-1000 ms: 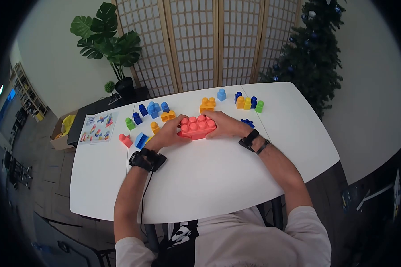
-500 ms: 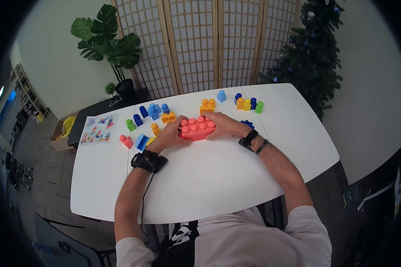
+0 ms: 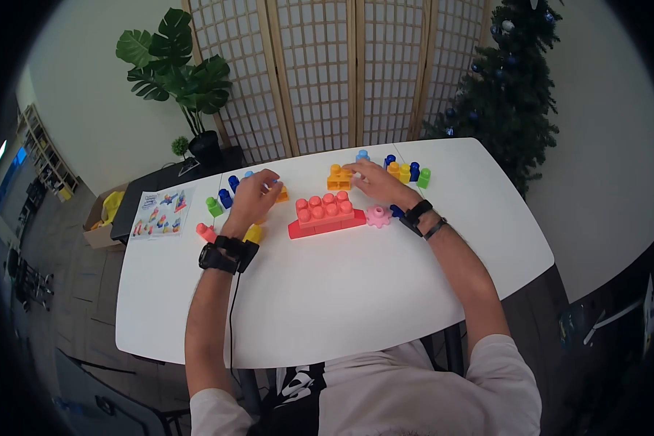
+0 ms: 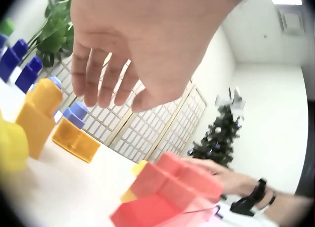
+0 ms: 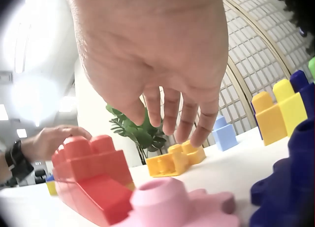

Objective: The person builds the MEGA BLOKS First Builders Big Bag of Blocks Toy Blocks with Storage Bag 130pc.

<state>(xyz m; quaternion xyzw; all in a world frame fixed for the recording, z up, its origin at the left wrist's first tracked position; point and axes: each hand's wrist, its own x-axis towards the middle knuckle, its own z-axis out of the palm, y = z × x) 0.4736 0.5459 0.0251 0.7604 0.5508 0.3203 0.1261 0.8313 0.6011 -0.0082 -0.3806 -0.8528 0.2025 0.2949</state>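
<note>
A long red toy brick with round studs (image 3: pixel 325 211) stands on a wider red base with sloped ends (image 3: pixel 316 229) at the middle of the table. My left hand (image 3: pixel 251 202) hovers to its left with loosely bent fingers and nothing in them. Below that hand, the left wrist view shows an orange block (image 4: pixel 37 123) and a low orange arch block (image 4: pixel 75 142). My right hand (image 3: pixel 379 183) reaches over the table, its fingertips close to an orange block (image 3: pixel 336 179) behind the red stack. Those fingers (image 5: pixel 171 111) hang relaxed and hold nothing.
A pink gear piece (image 3: pixel 377 216) lies against the right end of the red base, with a dark blue gear (image 5: pixel 283 187) beyond it. Yellow (image 3: pixel 400 171), green and blue blocks stand at the back right. A picture sheet (image 3: pixel 158 214) lies at the left.
Both hands have let go of the red stack and spread apart, the left one up and leftward, the right one up and rightward. The stack's sloped base and the pink gear now show.
</note>
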